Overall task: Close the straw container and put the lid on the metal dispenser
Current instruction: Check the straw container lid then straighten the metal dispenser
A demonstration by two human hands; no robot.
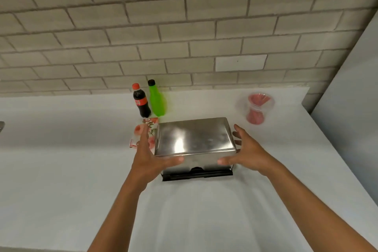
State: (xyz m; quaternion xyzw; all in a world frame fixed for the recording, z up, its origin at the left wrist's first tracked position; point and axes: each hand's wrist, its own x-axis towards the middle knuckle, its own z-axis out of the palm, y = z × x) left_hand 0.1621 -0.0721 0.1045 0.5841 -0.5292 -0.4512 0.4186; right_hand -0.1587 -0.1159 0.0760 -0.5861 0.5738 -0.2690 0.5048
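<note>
A shiny metal lid (194, 136) sits on top of the metal dispenser (201, 164), whose black base tray shows at the front on the white counter. My left hand (149, 155) clasps the lid's left end, thumb on the front face. My right hand (246, 149) clasps the right end, thumb on the front. The straw container (256, 107), clear plastic with red straws inside, stands at the back right, apart from both hands; whether it is closed I cannot tell.
A cola bottle (140, 101) and a green bottle (156, 99) stand against the tiled wall behind the dispenser. A floral printed packet (151, 127) lies by the dispenser's left side, partly under my left hand. A grey panel (351, 96) bounds the counter (61, 159) on the right.
</note>
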